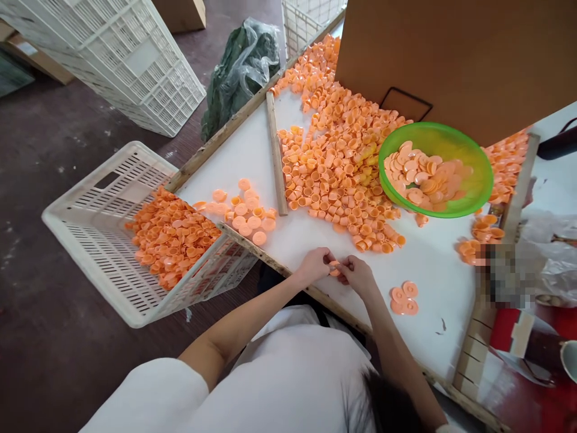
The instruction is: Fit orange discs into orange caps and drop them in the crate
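At the near edge of the white table, my left hand (317,264) and my right hand (357,274) meet, both closed on a small orange plastic piece (334,269). Fingers cover much of it, so I cannot tell whether it is one part or two. To the right of my right hand lie several flat orange discs (404,297). Beyond my hands spreads a heap of small orange plastic cups (333,162). A green bowl (481,180) of orange discs stands among them. Left of my left hand is a loose group of orange pieces (247,213).
A white plastic crate (90,240), partly filled with orange pieces, stands at the table's left edge. A wooden strip (276,156) divides the tabletop (238,150). A large cardboard box (455,54) rises at the back. Stacked crates (117,54) stand on the floor.
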A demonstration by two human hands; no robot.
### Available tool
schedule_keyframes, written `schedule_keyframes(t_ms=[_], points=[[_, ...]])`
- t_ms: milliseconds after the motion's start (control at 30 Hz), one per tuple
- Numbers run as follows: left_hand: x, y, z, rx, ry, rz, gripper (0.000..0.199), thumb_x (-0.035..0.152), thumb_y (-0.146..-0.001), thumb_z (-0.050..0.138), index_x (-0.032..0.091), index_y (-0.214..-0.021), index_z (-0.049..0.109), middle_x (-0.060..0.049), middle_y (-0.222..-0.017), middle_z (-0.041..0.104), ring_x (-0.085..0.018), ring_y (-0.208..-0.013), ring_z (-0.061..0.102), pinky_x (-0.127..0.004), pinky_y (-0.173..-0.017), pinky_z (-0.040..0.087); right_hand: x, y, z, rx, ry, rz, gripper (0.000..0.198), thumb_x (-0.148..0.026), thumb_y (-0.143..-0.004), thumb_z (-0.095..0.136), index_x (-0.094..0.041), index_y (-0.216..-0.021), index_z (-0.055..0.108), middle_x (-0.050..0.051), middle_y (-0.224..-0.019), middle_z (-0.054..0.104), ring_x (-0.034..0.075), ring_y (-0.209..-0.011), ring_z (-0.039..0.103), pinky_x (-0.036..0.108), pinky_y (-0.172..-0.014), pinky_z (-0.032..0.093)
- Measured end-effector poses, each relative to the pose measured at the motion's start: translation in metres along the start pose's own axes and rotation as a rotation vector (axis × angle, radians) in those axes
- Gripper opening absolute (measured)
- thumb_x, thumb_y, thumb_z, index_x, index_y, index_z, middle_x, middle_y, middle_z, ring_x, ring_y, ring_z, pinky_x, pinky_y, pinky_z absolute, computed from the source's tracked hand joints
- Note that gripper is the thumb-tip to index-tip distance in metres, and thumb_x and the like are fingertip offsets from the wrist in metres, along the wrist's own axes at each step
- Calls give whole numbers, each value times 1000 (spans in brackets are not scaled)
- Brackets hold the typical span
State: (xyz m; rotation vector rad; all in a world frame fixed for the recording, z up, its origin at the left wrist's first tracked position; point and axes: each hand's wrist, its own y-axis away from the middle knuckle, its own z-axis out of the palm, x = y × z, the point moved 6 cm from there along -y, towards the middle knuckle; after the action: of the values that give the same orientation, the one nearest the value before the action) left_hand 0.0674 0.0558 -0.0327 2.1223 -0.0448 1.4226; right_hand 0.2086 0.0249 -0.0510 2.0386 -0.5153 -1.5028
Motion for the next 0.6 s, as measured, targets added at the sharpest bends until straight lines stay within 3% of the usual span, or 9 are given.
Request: schedule_keyframes(t_ms=[133,300,367,500,600], points=[[-4,1,2,-29,35,-44,15,23,-67,65,14,-78,61,-2,-70,65,-11,-58,56,-22,-53,45,-7,8,2,-5,120,-83,24,-41,-69,66,-22,-79,58,0,-66,66,16,-59,60,27,-53,44],[-5,-2,-2,8,42,-45,11,18,-68,62,14,-79,61,-2,-70,64,-10,-55,56,-21,-52,45,-17,15,1,201,340,-160,20,-35,-65,68,-23,-70,54,-1,-63,63,15,-56,54,25,-51,34],[-5,-3,-3,-2,59,-41,12,19,-68,63,13,-78,61,-3,-70,64,-10,-56,56,-22,-52,46,-19,15,2,185,321,-170,19,-36,-67,67,-23,-70,53,-1,-62,63,15,-55,54,26,-52,35],[-7,-3,0,-39,122,-41,15,23,-69,65,13,-80,60,-3,-71,64,-11,-58,57,-22,-52,48,-13,7,5,16,151,-86,23,-43,-71,65,-23,-76,56,0,-61,64,16,-52,57,27,-50,41],[-9,-2,-1,-9,177,-39,20,23,-70,65,14,-86,57,-3,-75,62,-10,-60,57,-21,-52,49,-7,-2,2,32,64,19,24,-46,-75,61,-22,-74,56,2,-61,66,16,-48,58,28,-46,44]])
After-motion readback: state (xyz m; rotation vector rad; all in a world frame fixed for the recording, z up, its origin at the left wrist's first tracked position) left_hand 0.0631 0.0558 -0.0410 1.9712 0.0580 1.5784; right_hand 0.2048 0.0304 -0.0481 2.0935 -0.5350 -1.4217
